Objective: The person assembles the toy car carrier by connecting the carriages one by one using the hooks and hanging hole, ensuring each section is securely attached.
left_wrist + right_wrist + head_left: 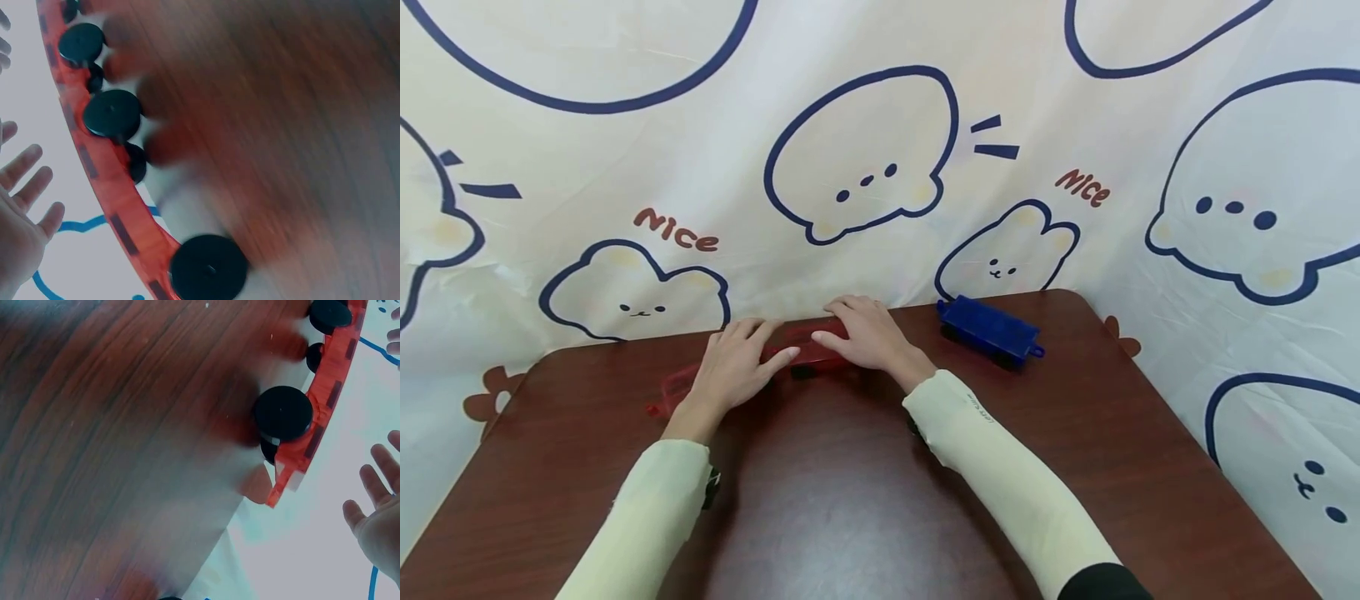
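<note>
A red see-through toy vehicle (808, 354) with black wheels (112, 115) stands along the table's far edge; whether it is one long piece or linked cars, I cannot tell. My left hand (733, 367) is over its left part, fingers extended and thumb pointing right. Over the right part is my right hand (868, 335), with its thumb toward the left one. In the wrist views, the left hand (25, 212) and right hand (384, 528) show spread fingers, curled round nothing. Contact with the toy is unclear. To the right stands a blue toy wagon (988, 329) with end loops.
The brown wooden table (865, 483) ends just behind the toys. A white cloth (850, 267) with blue cartoon outlines hangs behind and on both sides of it.
</note>
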Demonstrator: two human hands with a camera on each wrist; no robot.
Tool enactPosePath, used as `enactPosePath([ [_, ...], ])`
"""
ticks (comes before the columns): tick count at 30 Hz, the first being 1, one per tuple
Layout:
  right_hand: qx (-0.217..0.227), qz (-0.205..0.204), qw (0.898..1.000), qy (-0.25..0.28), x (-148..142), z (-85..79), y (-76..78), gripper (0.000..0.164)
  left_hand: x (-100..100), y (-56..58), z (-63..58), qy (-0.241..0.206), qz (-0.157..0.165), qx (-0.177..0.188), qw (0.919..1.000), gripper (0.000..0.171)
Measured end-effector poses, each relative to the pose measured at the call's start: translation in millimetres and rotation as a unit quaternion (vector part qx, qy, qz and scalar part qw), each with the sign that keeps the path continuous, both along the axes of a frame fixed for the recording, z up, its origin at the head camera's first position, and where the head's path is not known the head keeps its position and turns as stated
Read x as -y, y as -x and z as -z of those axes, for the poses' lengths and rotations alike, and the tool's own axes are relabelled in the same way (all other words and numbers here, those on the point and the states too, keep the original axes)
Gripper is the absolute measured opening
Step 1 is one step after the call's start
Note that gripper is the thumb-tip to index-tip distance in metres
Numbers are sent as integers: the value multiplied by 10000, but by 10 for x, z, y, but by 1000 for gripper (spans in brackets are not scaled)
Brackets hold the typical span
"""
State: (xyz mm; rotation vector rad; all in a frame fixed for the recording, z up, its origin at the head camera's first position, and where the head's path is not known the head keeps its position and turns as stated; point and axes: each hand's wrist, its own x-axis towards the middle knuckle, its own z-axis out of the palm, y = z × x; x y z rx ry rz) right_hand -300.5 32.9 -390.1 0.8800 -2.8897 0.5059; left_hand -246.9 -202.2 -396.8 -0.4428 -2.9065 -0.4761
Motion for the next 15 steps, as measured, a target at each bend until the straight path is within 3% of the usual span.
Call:
enactPosePath([
  [15,-94,26,9994,321,-208,-118,-134,59,-181,-15,-47,-16,96,-88,9999,66],
])
